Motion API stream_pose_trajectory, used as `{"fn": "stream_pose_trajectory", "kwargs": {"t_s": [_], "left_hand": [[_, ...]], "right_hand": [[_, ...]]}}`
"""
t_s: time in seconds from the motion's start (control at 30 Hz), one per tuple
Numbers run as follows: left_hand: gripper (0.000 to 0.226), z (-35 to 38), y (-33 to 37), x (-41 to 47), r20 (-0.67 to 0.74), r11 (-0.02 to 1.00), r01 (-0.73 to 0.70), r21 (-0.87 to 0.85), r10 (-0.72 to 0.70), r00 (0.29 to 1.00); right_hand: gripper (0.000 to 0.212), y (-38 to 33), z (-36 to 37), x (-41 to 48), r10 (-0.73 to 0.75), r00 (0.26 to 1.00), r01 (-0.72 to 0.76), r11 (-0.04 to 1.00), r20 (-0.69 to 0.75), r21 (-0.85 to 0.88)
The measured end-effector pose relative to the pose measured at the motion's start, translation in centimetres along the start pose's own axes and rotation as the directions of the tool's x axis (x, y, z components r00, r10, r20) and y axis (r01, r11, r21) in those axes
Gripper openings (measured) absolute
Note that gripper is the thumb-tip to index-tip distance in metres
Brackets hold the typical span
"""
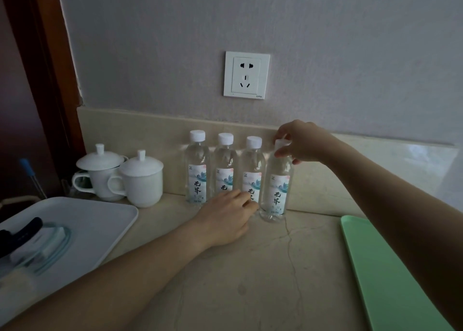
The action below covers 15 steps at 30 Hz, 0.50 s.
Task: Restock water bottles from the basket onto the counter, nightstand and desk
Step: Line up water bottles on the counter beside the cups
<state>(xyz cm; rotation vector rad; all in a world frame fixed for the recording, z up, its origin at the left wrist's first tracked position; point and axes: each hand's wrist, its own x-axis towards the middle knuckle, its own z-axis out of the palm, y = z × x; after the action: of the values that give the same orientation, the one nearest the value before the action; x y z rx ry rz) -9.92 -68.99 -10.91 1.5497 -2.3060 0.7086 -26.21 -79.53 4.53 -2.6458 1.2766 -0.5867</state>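
Four water bottles stand upright in a row against the backsplash of the marble worktop point(250, 268), below the wall socket point(246, 74), their long axes vertical and labels facing out. The right hand point(302, 141) comes in from the right and above, its grip pinched on the white cap and neck of the rightmost bottle point(276, 188), which stands slightly forward of the other three. The left hand point(226, 218) lies low on the worktop, fingers loosely curled at the foot of the third bottle point(252, 170), touching or nearly touching its label; whether it actually holds anything I cannot tell. The move ahead likely turns on this: the held bottle sits straight below the right hand, so nudging it back into line is that hand's job. The basket is not in view.
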Motion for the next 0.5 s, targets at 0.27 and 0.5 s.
{"fn": "stream_pose_trajectory", "kwargs": {"t_s": [0.27, 0.5], "left_hand": [[0.036, -1.0, -0.2, -0.3, -0.004, 1.0, 0.012, -0.025, -0.012, 1.0], [0.037, -2.7, -4.6, -2.9, -0.496, 0.844, 0.442, -0.302, -0.536, 0.684]], "right_hand": [[0.042, 0.5, -0.1, 0.0, -0.004, 1.0, 0.004, 1.0, 0.008, -0.003], [0.052, 1.7, -0.4, -0.6, 0.014, 0.999, -0.016, 0.998, 0.032, 0.055]]}}
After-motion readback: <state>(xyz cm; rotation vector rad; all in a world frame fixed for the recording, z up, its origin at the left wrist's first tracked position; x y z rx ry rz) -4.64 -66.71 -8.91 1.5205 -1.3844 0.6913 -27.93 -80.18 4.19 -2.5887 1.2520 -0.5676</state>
